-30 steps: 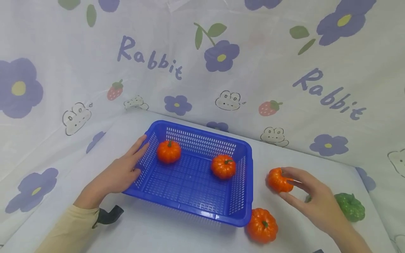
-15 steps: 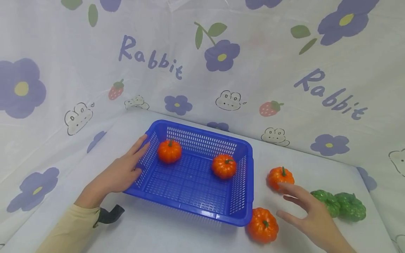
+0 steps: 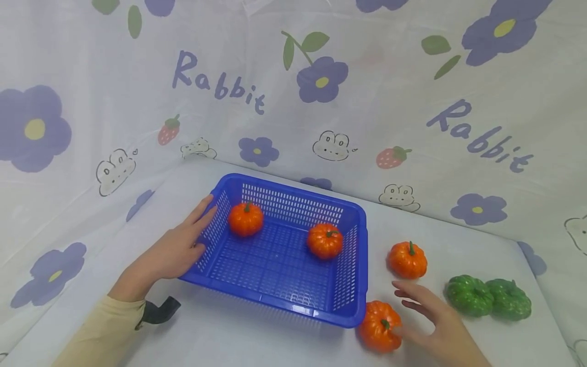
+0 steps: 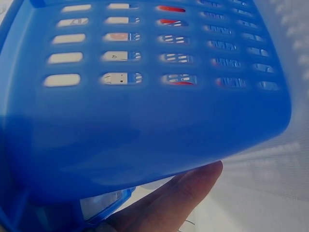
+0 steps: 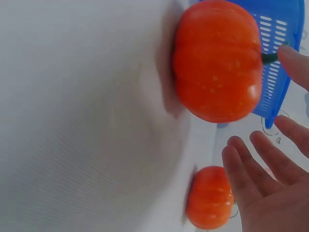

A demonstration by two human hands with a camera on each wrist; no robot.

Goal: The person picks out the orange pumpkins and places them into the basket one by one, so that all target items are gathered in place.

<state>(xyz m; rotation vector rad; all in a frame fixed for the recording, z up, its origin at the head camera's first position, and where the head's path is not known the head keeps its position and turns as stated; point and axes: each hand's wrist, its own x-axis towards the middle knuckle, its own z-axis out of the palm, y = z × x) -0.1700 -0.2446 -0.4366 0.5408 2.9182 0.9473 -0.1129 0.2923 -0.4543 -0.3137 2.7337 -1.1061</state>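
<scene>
My left hand [image 3: 176, 250] lies against the left side of a blue plastic basket [image 3: 261, 300], its fingers fairly straight; one fingertip [image 4: 210, 169] touches the bottom edge of the basket wall in the left wrist view. Two small orange pumpkins, one at the left [image 3: 245, 219] and one at the right [image 3: 324, 241], sit inside it. With fingers spread, my right hand [image 3: 433, 318] hovers beside another orange pumpkin [image 3: 378, 329] near the basket's front right corner. In the right wrist view the thumb [image 5: 294, 65] is close to that pumpkin's green stem; contact is unclear.
A further orange pumpkin [image 3: 407, 260] stands on the white table [image 3: 257, 341] right of the basket. Two green pumpkins, a left one [image 3: 469, 296] and a right one [image 3: 509, 299], sit side by side farther right. A printed cloth [image 3: 284, 122] hangs behind.
My right hand has let go of the orange pumpkin right of the basket, leaving it upright, and has moved toward the front pumpkin. The left hand and basket look unmoved.
</scene>
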